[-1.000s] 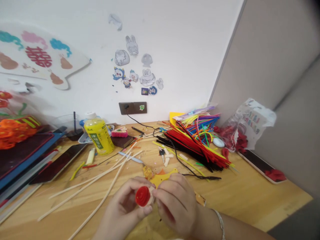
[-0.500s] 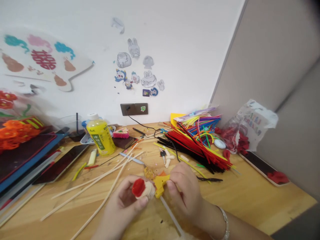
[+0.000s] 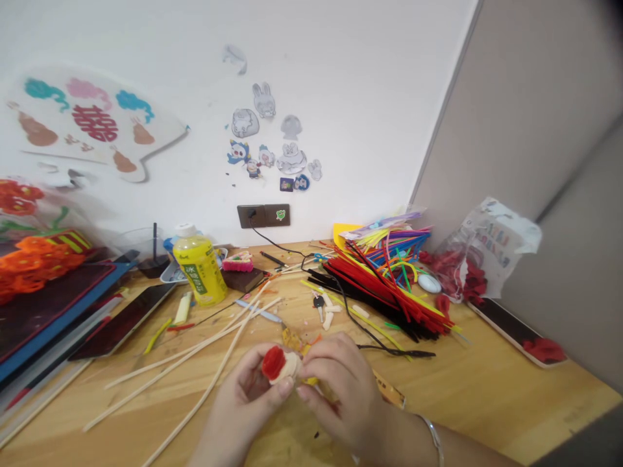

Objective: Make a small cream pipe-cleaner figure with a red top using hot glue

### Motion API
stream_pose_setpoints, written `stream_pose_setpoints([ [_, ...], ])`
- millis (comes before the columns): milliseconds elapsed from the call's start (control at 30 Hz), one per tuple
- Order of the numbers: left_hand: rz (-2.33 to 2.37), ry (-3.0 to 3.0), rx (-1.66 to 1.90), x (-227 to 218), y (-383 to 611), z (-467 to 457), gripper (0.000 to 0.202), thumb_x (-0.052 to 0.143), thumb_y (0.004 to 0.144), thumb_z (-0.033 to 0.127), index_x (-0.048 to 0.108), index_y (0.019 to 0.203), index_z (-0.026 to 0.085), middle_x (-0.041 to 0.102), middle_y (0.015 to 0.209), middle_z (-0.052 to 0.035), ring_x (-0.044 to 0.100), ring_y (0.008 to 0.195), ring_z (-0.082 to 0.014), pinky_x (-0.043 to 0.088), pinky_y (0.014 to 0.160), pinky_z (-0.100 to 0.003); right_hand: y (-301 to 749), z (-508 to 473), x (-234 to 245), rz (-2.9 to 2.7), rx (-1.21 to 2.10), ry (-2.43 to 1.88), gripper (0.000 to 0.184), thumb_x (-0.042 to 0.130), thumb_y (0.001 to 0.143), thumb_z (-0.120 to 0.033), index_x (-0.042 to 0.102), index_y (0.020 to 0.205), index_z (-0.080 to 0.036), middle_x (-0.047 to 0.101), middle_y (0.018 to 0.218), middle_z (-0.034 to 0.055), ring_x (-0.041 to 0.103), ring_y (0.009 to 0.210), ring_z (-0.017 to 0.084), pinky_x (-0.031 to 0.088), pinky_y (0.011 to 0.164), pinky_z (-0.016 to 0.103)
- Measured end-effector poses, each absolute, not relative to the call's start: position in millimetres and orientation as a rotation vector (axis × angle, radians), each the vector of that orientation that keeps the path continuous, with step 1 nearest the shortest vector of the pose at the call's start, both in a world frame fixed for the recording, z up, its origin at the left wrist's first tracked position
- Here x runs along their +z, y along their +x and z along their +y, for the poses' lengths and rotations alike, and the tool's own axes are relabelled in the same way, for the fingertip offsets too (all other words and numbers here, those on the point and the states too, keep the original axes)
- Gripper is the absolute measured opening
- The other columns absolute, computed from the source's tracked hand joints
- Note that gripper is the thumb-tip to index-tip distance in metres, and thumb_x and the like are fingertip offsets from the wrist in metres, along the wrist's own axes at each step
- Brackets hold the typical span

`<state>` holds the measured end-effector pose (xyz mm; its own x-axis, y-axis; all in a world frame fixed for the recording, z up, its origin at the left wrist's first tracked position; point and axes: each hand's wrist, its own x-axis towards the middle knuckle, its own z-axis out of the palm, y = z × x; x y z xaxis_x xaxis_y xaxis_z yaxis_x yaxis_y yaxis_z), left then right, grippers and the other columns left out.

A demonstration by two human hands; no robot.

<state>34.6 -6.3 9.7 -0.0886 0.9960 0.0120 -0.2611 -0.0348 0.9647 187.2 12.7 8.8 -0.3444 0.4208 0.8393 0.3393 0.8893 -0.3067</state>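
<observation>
My left hand (image 3: 250, 389) is closed around a small rounded fuzzy piece (image 3: 274, 363), red at one end and cream at the other. The fingers of my right hand (image 3: 335, 376) are bent together against the cream end of that piece; their tips partly hide it. Bits of a yellow glue gun (image 3: 312, 381) show beneath the right fingers, the rest being mostly covered by the hand. A yellow-brown part with dark marks (image 3: 389, 391) sticks out beyond the right wrist. Just behind the hands lies a mottled yellow lump (image 3: 292, 338).
Pale sticks (image 3: 195, 337) cross the table on the left near a yellow drink bottle (image 3: 199, 269). Bundles of red and black pipe cleaners (image 3: 384, 292) lie at the back right. A key (image 3: 318, 305), a black cord (image 3: 350, 318) and a phone (image 3: 511, 331) are on the table.
My right hand has let go of the yellow glue gun and moved left, its fingers now at the cream end of the fuzzy piece. The left hand keeps its hold.
</observation>
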Motion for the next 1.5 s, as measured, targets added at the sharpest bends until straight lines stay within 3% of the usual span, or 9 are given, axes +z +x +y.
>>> stream_pose_setpoints([
  [300,1.031,0.974,1.371,3.1,33.5,-3.4,0.029,0.082,0.054,0.032,0.065,0.072,0.017,0.067,0.066,0.0006,0.058,0.066,-0.0143,0.046,0.061,-0.021,182.4,9.8,8.2,-1.946,0.127,-0.596,0.012,0.045,0.089,-0.018,0.057,0.088,-0.017,0.06,0.08,0.0047,0.053,0.075,0.017,0.045,0.068,0.03],
  [533,1.025,1.067,1.317,1.3,30.4,2.0,0.031,0.082,0.052,0.037,0.064,0.066,0.016,0.062,0.059,0.0021,0.053,0.059,-0.0133,0.044,0.056,-0.022,186.1,14.9,10.7,-2.063,0.43,-0.609,0.014,0.04,0.092,-0.023,0.053,0.091,-0.018,0.056,0.086,0.0047,0.052,0.083,0.016,0.046,0.073,0.029],
  [833,0.995,0.979,1.38,-3.8,37.8,2.5,0.033,0.083,0.05,0.039,0.064,0.067,0.017,0.061,0.058,0.0039,0.051,0.054,-0.011,0.041,0.052,-0.02,187.6,21.8,11.5,-2.157,0.485,-0.624,0.019,0.036,0.092,-0.022,0.049,0.08,-0.018,0.052,0.081,0.0043,0.049,0.081,0.017,0.044,0.071,0.029],
  [1167,0.979,0.999,1.374,-1.3,35.3,1.3,0.029,0.083,0.052,0.031,0.068,0.072,0.018,0.066,0.064,0.0023,0.058,0.061,-0.0129,0.046,0.06,-0.021,186.9,21.8,3.1,-2.072,0.602,-0.683,0.017,0.033,0.092,-0.023,0.043,0.079,-0.018,0.048,0.082,0.0036,0.047,0.078,0.016,0.042,0.07,0.029],
  [1500,1.021,0.886,1.294,11.6,36.9,1.0,0.034,0.087,0.041,0.028,0.074,0.071,0.019,0.075,0.072,-0.0006,0.065,0.071,-0.0181,0.052,0.069,-0.025,188.6,23.3,7.2,-2.051,0.667,-0.723,0.012,0.037,0.089,-0.019,0.042,0.078,-0.019,0.048,0.081,0.0029,0.047,0.076,0.015,0.041,0.07,0.028],
])
